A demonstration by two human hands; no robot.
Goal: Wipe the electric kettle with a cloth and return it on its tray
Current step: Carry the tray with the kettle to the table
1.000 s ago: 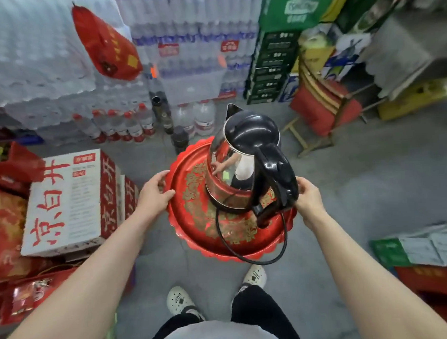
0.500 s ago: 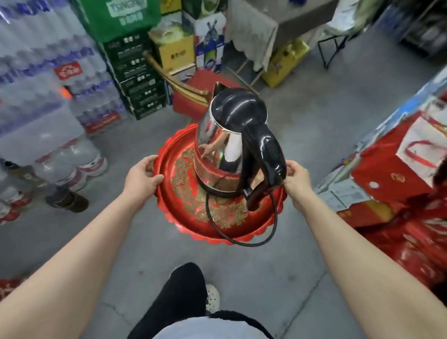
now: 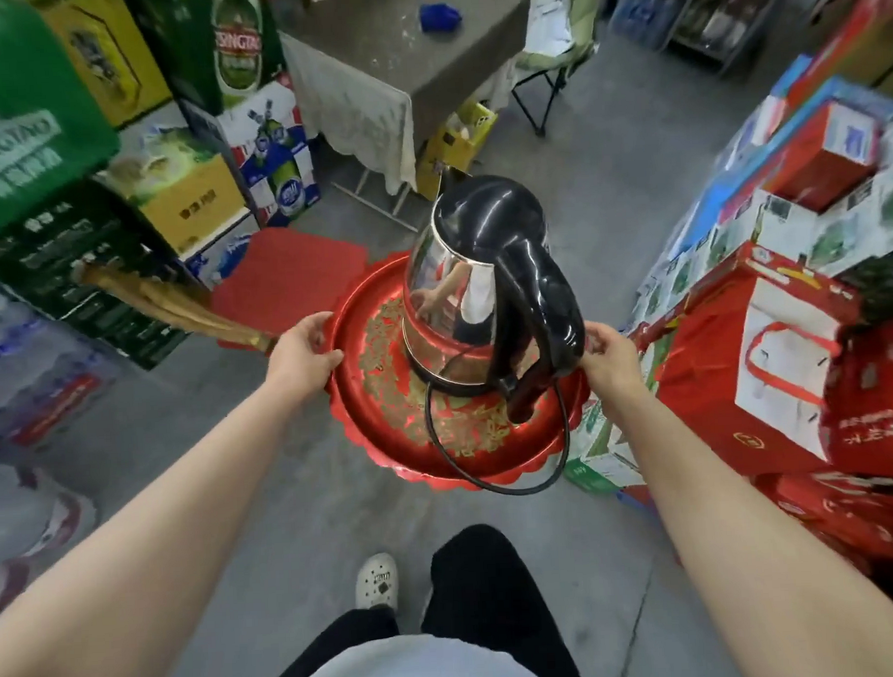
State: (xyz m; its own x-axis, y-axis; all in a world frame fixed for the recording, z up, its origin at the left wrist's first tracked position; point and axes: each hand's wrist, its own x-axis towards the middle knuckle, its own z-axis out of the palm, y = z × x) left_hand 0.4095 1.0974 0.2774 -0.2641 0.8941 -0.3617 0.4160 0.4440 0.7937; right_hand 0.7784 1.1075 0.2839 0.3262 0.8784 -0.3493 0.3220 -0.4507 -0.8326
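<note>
Person is standing on a grey concrete floor (image 3: 608, 218) & carrying a round red tray (image 3: 387, 433) w/ scalloped rim and gold pattern, held out in front at abt waist height. Left hand (image 3: 302, 357) is gripping the tray's left edge, fingers curled over the rim, thumb on top; right hand (image 3: 609, 354) is clasping the right edge the same way, partly hidden behind the kettle handle. Electric kettle (image 3: 462, 286), steel body w/ black lid & black handle, is sitting upright on the tray, spout pointing away, handle toward the person. Its black cord (image 3: 561, 435) is looping off the tray's near-right rim. Ahead, a blue cloth (image 3: 438, 17) is lying on a grey surface (image 3: 422, 73) w/ a lace cover hanging at its left side. Beer cartons (image 3: 272, 141) are stacked at left, red gift boxes (image 3: 773, 375) at right.
</note>
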